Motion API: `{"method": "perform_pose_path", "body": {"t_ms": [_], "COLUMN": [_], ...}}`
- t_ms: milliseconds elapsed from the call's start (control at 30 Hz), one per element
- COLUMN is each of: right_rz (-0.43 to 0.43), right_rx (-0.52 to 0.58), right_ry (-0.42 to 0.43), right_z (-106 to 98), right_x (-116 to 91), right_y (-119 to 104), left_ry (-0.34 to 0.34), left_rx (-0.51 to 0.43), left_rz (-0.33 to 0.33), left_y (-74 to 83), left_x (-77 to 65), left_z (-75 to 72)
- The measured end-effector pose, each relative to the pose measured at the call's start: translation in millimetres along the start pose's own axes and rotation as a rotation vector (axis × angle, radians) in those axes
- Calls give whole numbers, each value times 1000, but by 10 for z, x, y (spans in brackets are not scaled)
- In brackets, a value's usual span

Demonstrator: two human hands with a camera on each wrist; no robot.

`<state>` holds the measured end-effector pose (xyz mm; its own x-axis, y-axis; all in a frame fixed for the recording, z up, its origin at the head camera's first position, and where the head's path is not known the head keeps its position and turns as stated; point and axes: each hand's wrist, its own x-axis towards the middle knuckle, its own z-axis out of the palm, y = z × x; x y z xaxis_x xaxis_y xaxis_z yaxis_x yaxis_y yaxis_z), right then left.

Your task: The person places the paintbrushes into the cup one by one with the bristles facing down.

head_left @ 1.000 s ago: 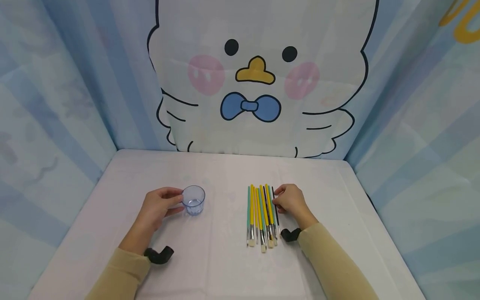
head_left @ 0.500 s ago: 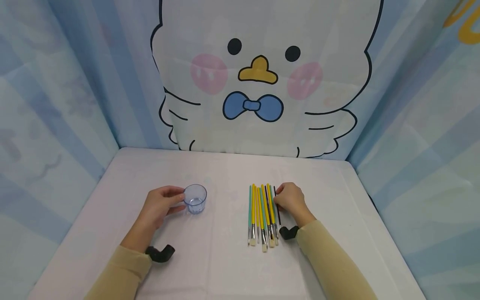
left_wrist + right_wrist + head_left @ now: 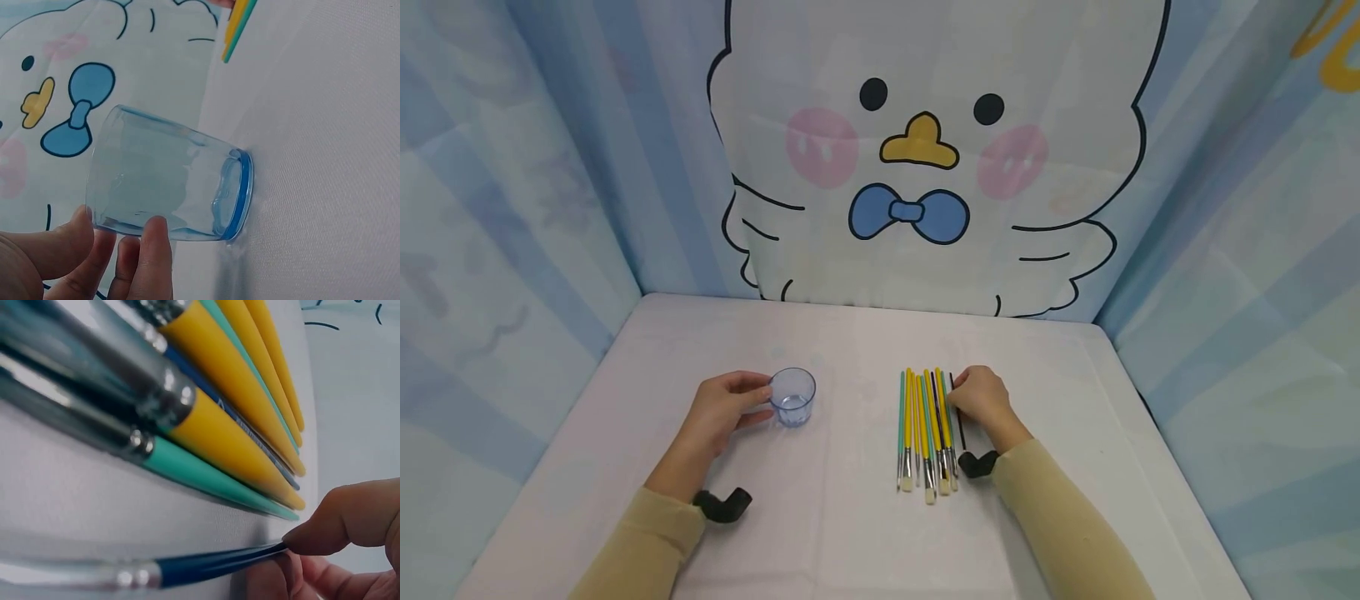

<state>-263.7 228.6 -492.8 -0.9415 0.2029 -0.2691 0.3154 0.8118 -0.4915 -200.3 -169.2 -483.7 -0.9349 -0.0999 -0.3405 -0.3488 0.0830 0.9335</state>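
In the head view my left hand point(image 3: 726, 410) holds a clear bluish cup point(image 3: 792, 398) by its left side. The left wrist view shows thumb and fingertips point(image 3: 156, 234) against the cup's wall point(image 3: 169, 169), near the rim; the cup is upright on the table. My right hand point(image 3: 983, 400) pinches the handle end of a thin dark blue paintbrush point(image 3: 212, 564). That brush lies at the right of a row of paintbrushes point(image 3: 927, 425) with yellow, teal and dark handles, their bristles toward me. Its bristle end is hidden from the head view.
A pale cloth covers the table point(image 3: 850, 533). Behind it hangs a backdrop point(image 3: 925, 267) with a cartoon bird, and blue curtains stand at both sides. Black wrist mounts point(image 3: 724, 505) stick out at the cuffs.
The dark paintbrush has shifted slightly away from the row, and its bristle end has gone behind the right wrist mount. Left hand and cup stay together; the whole view has drifted slightly.
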Motion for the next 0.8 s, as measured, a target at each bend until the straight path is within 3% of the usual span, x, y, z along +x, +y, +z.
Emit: {"method": "perform_pose_path", "body": {"t_ms": [233, 467, 800], "right_rz": [61, 67, -78], "right_rx": [157, 319, 565], "right_ry": [-39, -12, 36], "right_z": [-40, -111, -186], "right_x": [7, -71, -264], "right_y": [30, -54, -354], "left_ry": [-3, -12, -3], "left_rx": [-9, -15, -9], "left_rz": [0, -3, -7], "left_y": [6, -9, -3], "left_x": [-1, 14, 14], "left_z": [-1, -8, -1]}}
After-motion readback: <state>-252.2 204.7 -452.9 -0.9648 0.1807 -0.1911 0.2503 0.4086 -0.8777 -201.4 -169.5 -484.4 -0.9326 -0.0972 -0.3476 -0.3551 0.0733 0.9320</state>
